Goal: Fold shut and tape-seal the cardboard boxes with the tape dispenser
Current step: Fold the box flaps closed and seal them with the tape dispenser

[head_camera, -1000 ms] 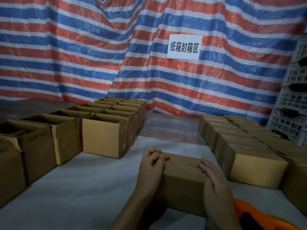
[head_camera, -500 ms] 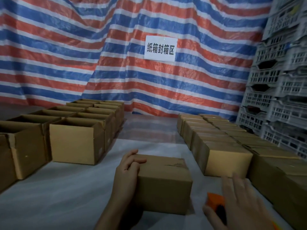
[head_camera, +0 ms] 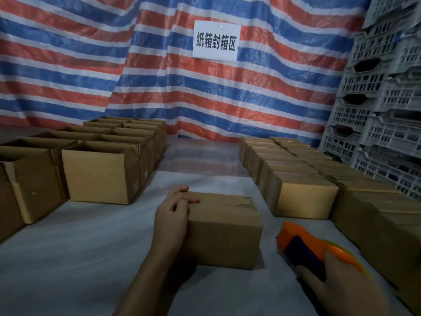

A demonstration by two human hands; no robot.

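Folded box (head_camera: pixel 224 226): flaps down, on bench (head_camera: pixel 79 247), between the hands
Left hand (head_camera: pixel 173 213): fingers curled over the box's left top edge, holding it
Right hand (head_camera: pixel 330 277): grasping orange tape dispenser (head_camera: pixel 303 242), right of the box, apart from it
Open boxes (head_camera: pixel 100 176): left of left hand
Closed boxes (head_camera: pixel 305 199): beyond right hand

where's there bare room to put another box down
Widest bare patch: the white sheet between the open boxes and the left hand. Also the lane behind the centre box, up to the tarp. Crowded on the right: tape dispenser, right hand, closed boxes.
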